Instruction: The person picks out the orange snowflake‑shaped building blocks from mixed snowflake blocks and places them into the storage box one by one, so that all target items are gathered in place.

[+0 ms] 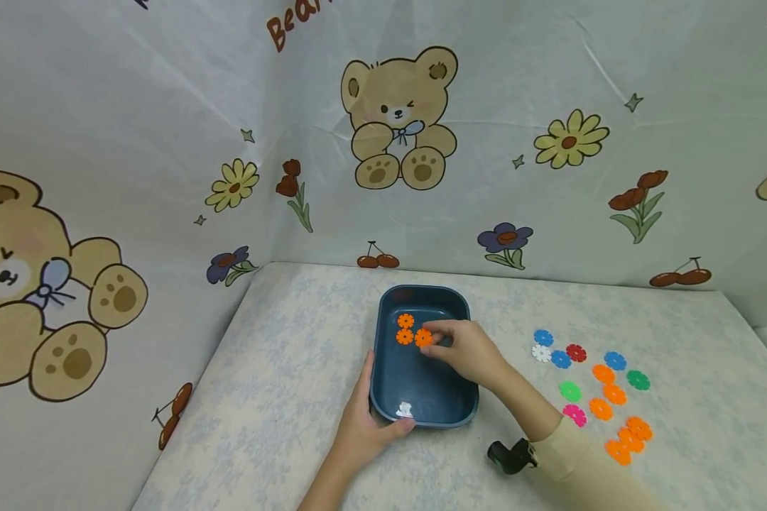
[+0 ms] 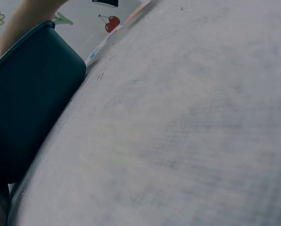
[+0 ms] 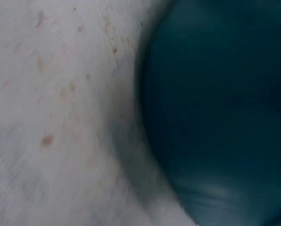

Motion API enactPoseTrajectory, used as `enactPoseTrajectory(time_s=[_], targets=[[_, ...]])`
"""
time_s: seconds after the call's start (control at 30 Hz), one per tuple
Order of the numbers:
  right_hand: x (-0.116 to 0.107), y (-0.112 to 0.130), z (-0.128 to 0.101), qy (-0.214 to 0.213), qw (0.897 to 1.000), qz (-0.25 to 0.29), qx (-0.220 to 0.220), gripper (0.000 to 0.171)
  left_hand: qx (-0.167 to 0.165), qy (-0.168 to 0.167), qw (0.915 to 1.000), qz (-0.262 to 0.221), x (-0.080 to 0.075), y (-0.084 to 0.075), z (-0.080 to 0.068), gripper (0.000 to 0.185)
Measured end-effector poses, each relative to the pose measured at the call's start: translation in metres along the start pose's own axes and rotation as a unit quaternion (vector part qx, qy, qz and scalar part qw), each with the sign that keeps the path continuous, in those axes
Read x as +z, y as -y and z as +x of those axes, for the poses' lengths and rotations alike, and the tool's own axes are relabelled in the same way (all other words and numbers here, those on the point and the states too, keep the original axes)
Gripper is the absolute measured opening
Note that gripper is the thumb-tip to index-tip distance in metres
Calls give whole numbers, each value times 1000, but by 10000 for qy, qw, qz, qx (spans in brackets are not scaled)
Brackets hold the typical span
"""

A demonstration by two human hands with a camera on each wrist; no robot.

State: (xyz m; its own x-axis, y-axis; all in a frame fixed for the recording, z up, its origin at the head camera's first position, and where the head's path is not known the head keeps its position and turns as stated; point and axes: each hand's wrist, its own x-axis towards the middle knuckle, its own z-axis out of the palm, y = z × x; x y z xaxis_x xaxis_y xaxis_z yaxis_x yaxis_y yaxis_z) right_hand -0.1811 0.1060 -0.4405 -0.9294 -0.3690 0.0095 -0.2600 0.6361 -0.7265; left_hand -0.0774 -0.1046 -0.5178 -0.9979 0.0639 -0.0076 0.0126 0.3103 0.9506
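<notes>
A dark blue rectangular tray (image 1: 422, 383) lies on the table, two orange notched interlocking discs (image 1: 405, 328) on its floor toward the far left. My right hand (image 1: 465, 349) reaches over the tray's right side and pinches another orange notched disc (image 1: 424, 338) between thumb and fingers, just right of those two. At the tray's near left corner, my left hand (image 1: 367, 426) holds it, fingers along the left side and thumb at the near rim. The tray's outer wall (image 2: 34, 99) fills the left of the left wrist view and the right wrist view's right half (image 3: 216, 108).
Right of the tray, several loose notched discs in orange (image 1: 601, 409), blue (image 1: 543, 338), white, red, green and pink are spread over the patterned tablecloth (image 1: 287, 341). A black wrist camera (image 1: 510, 456) sits by the right sleeve. A bear-print curtain (image 1: 396, 227) hangs behind the table.
</notes>
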Motion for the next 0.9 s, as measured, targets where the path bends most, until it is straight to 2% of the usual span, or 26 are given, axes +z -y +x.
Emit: enactPoseTrajectory(time_s=[0.2,0.47,0.67,0.9], targets=[[23,10,9,177,9966,-728,-341,38,7,13,10000,-18,-1,-1,0,116],[39,8,12,323,9928,-1149,32,34,-57,64,9999,-61,1,-3,0,116],[47,5,16,129,9927,-1202,38,34,-61,57,9999,-57,1,-3,0,115],[52,3,21,-143,9882,-1523,32,28,-94,18,9999,-53,0,-1,1,115]])
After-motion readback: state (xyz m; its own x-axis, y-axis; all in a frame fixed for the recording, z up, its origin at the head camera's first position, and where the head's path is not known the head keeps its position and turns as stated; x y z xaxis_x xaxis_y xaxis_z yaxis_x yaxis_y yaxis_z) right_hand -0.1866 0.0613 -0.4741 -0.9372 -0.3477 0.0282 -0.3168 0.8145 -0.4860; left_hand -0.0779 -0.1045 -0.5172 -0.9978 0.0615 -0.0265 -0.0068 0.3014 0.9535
